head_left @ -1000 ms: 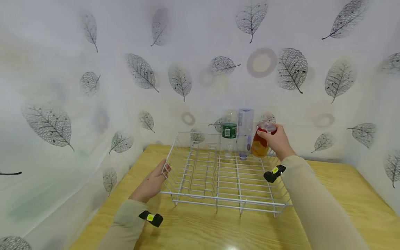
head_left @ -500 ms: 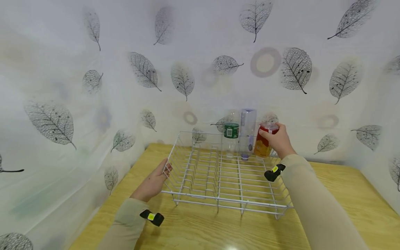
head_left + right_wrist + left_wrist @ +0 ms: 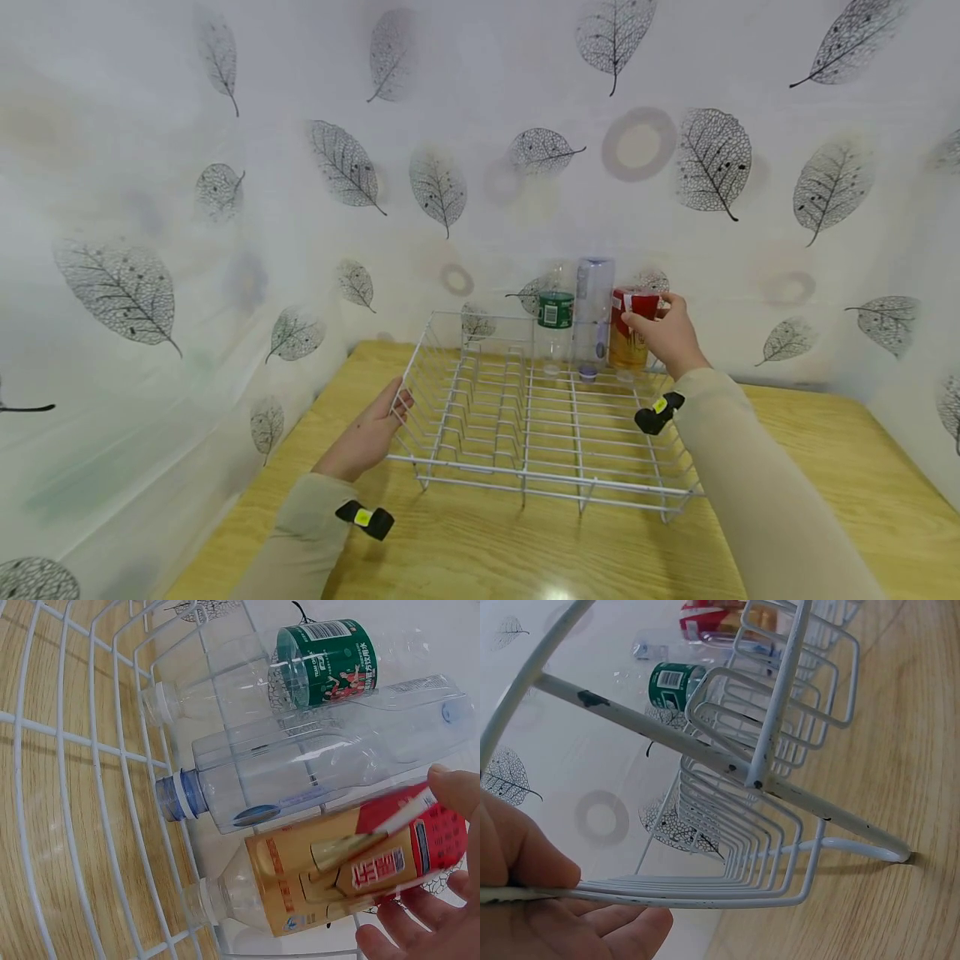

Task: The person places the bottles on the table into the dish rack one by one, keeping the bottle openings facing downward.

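A white wire dish rack (image 3: 550,479) stands on the table. My left hand (image 3: 367,437) grips its left side, with the thumb on one face of the wires and the fingers on the other. At the back right corner my right hand (image 3: 667,337) holds an upside-down plastic bottle (image 3: 337,862) with a red and gold label, thumb on one side and fingers on the other. Its neck is down at the rack's wires. Beside it two clear bottles also stand neck down: a square-sided one (image 3: 300,769) with a bluish neck and one with a green label (image 3: 330,664).
The wooden table (image 3: 480,550) extends around the rack. A pale wall covering with leaf prints (image 3: 480,233) rises close behind and at the left. Rows of upright wire dividers (image 3: 491,408) fill the rack's left half.
The red and gold bottle has turned in my right hand, so its label shows another side, and it stands more upright. My left hand stays on the rack.
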A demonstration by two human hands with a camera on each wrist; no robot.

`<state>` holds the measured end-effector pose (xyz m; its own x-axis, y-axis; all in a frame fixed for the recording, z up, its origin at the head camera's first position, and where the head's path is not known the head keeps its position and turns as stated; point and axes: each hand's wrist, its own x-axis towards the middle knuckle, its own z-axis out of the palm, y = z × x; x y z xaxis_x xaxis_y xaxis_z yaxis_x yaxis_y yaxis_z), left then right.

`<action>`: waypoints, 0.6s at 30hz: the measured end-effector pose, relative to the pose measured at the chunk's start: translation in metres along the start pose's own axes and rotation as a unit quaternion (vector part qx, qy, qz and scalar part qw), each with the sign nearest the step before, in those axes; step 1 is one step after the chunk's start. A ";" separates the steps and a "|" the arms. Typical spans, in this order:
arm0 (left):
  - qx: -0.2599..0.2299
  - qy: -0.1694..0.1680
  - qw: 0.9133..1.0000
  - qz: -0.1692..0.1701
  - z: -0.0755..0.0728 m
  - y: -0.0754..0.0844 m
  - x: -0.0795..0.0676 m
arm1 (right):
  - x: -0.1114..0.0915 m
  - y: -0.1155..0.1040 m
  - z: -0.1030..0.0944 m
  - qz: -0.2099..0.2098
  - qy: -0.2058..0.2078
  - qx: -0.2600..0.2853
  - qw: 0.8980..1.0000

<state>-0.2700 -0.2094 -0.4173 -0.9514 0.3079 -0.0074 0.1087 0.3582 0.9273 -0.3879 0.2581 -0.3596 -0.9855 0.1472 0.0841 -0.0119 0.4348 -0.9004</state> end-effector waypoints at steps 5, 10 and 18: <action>0.002 0.000 1.000 -0.002 0.000 0.001 0.000 | -0.003 0.001 -0.003 0.001 -0.006 -0.005 1.000; 0.019 0.004 1.000 -0.002 0.000 -0.001 0.002 | -0.007 -0.001 -0.006 0.000 -0.012 -0.012 1.000; 0.075 0.018 0.996 -0.034 -0.001 0.001 0.000 | -0.017 -0.009 -0.013 -0.033 -0.031 -0.028 0.999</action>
<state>-0.2704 -0.2103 -0.4160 -0.9673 0.2480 -0.0537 0.0823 0.5065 0.8583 -0.3683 0.2636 -0.3476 -0.9914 0.0621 0.1148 -0.0698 0.4914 -0.8681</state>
